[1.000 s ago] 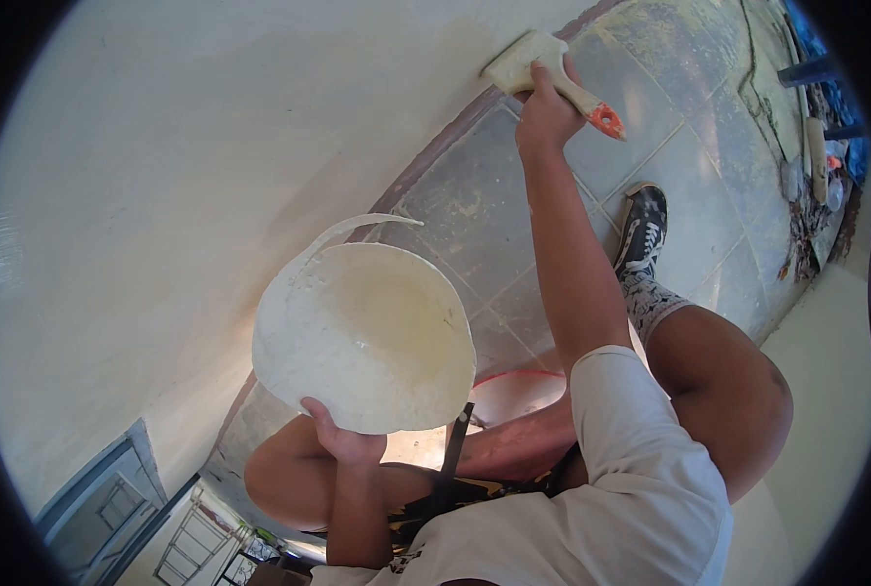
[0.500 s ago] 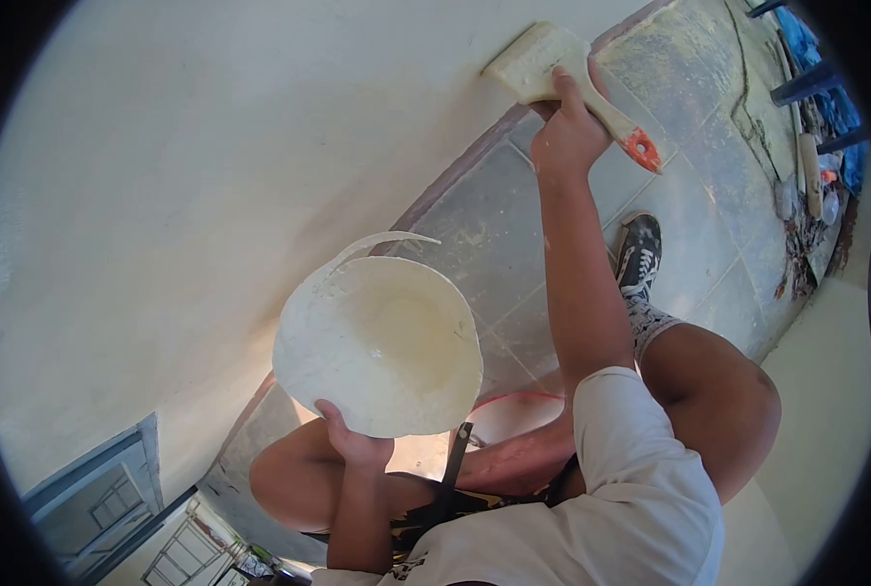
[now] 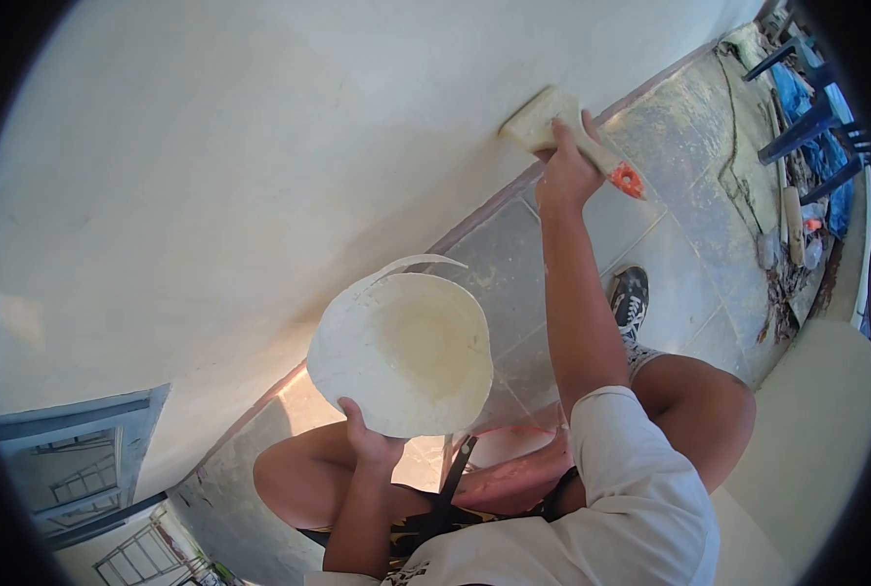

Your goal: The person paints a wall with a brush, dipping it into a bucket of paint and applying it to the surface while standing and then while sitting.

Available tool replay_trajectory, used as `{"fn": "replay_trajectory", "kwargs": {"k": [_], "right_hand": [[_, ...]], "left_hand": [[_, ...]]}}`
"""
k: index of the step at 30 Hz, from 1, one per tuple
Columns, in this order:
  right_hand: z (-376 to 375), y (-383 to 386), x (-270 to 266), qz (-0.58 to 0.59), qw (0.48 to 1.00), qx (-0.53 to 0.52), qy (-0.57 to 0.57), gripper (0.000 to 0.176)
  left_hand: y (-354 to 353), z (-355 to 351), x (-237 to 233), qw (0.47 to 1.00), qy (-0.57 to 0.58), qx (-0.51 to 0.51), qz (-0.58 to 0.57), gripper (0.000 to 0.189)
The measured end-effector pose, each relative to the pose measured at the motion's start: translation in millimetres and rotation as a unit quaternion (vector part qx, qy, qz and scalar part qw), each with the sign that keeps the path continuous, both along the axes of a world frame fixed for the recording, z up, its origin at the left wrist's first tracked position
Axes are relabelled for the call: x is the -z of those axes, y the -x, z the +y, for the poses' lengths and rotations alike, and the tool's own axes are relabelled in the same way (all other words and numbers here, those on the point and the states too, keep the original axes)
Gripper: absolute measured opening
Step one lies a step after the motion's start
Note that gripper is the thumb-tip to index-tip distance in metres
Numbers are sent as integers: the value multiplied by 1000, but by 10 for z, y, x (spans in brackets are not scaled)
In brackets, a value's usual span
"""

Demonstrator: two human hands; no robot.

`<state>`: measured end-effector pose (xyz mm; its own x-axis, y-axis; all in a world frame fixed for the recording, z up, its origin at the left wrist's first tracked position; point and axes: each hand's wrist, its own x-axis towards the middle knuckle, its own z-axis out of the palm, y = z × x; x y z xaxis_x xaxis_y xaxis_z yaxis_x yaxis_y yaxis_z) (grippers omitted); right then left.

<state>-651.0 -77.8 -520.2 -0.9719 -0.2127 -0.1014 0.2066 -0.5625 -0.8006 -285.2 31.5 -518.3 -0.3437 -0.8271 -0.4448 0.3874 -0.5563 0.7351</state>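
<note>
My right hand (image 3: 567, 174) grips a wide paint brush (image 3: 545, 122) by its handle, which ends in an orange tip (image 3: 628, 180). The bristles are pressed against the cream wall (image 3: 259, 146) low down, just above the reddish skirting strip. My left hand (image 3: 372, 441) holds a white paint-smeared bucket (image 3: 401, 352) by its near rim, with the open mouth facing me. A thin layer of cream paint coats the inside, and the bail handle sticks out at the bucket's top. I am crouched, with both knees in view.
Grey floor tiles (image 3: 684, 234) run along the wall. My black shoe (image 3: 631, 298) stands on them. Blue chair legs (image 3: 807, 107), a roller and scattered clutter lie at the far right. A red-rimmed basin (image 3: 513, 454) sits under my arm. A window frame (image 3: 74, 459) shows at lower left.
My right hand has slid the brush along the wall base, and my view has shifted so that more wall and the far clutter show. The bucket stays in my left hand.
</note>
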Motion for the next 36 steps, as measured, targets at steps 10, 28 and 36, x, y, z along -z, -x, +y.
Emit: {"fn": "replay_trajectory", "kwargs": {"k": [10,28,36], "right_hand": [[40,-247,-33,8,998,-33,59,53],[127,-486,-75,-41,998,-23,-29,52],[336,-551,-1023,63,993,-31,91,52]], "left_hand": [[-104,90,-59,999,-2,7,33,78],[-119,100,-24,997,20,-72,22,69],[-185,102,95,997,14,-55,52,67]]}}
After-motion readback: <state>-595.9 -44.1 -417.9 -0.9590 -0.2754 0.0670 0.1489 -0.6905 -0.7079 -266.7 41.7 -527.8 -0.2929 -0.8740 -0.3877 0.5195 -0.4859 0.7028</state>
